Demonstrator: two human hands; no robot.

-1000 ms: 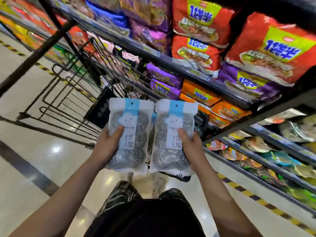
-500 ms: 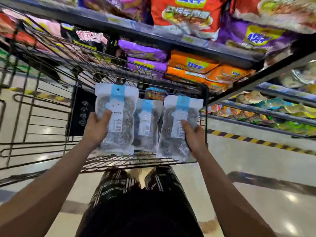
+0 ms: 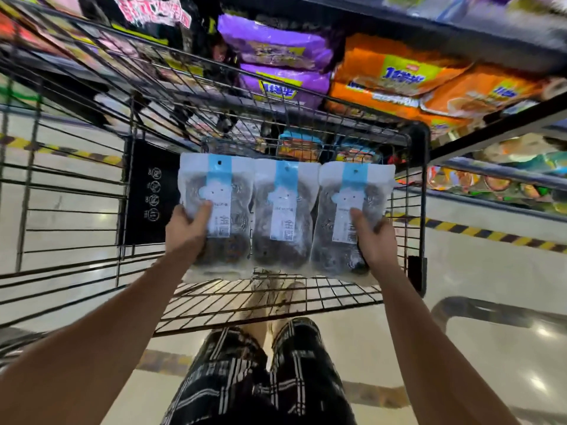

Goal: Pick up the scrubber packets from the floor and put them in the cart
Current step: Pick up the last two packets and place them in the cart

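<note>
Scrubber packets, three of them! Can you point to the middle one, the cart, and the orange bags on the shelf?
middle scrubber packet [image 3: 283, 214]: head view, on its white label.
cart [image 3: 416, 191]: head view, on its black right corner post.
orange bags [image 3: 399, 76]: head view, on the yellow patch of the upper bag.
</note>
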